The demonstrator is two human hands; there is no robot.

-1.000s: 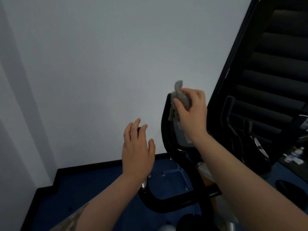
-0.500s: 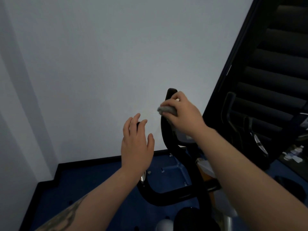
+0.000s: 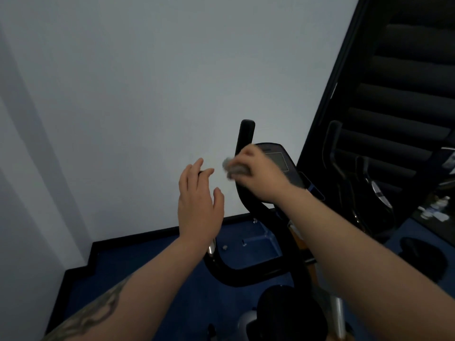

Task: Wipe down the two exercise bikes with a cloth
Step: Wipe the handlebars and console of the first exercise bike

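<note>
A black exercise bike (image 3: pixel 246 271) stands in front of me, its right handlebar upright (image 3: pixel 247 134) rising beside a grey console (image 3: pixel 278 159). My right hand (image 3: pixel 258 175) grips a bunched grey cloth (image 3: pixel 234 168) and presses it against that upright, partway down. My left hand (image 3: pixel 198 205) is raised with straight fingers in front of the left handlebar, whose black tip (image 3: pixel 201 173) shows between the fingers; contact cannot be told. A second black bike (image 3: pixel 344 183) stands to the right against a dark panel.
A white wall fills the view ahead, with a black skirting (image 3: pixel 138 238) and blue floor (image 3: pixel 172 279) below. The bike's black saddle (image 3: pixel 288 313) sits at the bottom. A dark padded structure (image 3: pixel 406 94) rises at the right, with small bottles (image 3: pixel 438 205) beyond.
My right hand has slid the cloth down the right handlebar upright, uncovering its top and the console. My left hand has barely moved.
</note>
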